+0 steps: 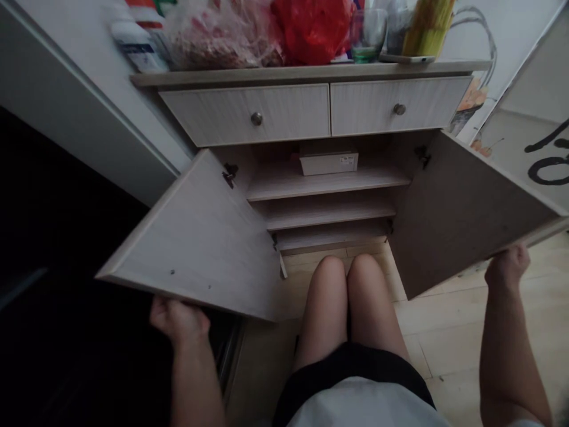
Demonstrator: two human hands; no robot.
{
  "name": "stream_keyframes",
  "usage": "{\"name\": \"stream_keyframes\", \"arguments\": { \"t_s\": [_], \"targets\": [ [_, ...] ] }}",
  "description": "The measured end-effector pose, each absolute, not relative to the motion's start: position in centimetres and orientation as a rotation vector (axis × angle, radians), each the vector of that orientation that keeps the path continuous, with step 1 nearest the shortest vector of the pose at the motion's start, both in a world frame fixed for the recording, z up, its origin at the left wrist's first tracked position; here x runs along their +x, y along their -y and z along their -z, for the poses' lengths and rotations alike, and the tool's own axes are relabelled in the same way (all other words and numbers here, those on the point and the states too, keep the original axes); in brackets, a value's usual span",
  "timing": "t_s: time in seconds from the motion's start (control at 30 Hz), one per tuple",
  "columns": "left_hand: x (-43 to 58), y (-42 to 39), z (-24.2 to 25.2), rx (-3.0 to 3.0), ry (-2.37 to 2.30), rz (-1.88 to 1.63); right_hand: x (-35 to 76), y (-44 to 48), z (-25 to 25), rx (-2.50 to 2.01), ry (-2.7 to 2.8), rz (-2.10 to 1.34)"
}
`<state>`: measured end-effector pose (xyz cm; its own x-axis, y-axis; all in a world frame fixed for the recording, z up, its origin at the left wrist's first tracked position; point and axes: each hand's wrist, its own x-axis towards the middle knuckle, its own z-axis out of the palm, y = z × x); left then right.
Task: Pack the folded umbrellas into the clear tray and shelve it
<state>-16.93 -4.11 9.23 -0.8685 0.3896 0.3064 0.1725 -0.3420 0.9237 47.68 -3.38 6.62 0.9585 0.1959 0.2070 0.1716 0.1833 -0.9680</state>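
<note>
My left hand [180, 317] is closed at the outer edge of the left cabinet door [200, 237], its fingers curled and partly hidden by the panel. On the other side, my right hand [508, 265] is likewise closed at the edge of the right cabinet door [471, 207], near its outer corner. Both doors stand swung outward from the light wood-grain cabinet [267, 75]. Any knobs on their outer faces are out of sight. Between the doors, shelves [329, 209] show, and a pale box [329, 163] rests on the upper one.
Two drawers [288, 112] sit closed above the doors. On the cabinet top are white bottles [136, 47], a clear bag [217, 35], a red bag [311, 29], a glass [368, 38] and a phone [406, 59]. My knees [347, 273] are between the doors. A dark area lies left.
</note>
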Motion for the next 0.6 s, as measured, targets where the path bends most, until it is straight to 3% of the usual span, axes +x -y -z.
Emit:
{"name": "stream_keyframes", "arguments": {
  "t_s": [0.23, 0.33, 0.47, 0.53, 0.6],
  "targets": [
    [-17.3, 5.0, -10.7, 0.840, -1.891, -2.308, 50.5, 2.5, -7.6, -1.142, 0.327, -0.015],
    [-16.6, 4.6, -9.1, 0.802, -2.098, -2.358, 46.8, 2.4, -8.1, -1.209, 0.338, 0.339],
    [-13.9, 3.0, -6.0, 1.070, -2.314, -2.699, 39.9, 1.1, -8.0, -1.140, 0.541, 0.830],
    [-12.2, 1.0, -4.9, 1.428, -2.130, -2.702, 37.1, -1.0, -7.4, -1.094, 0.821, 0.717],
    [-10.7, -2.1, -4.4, 1.669, -1.959, -2.403, 35.1, -4.4, -6.8, -1.183, 1.042, 0.422]
  ]
}}
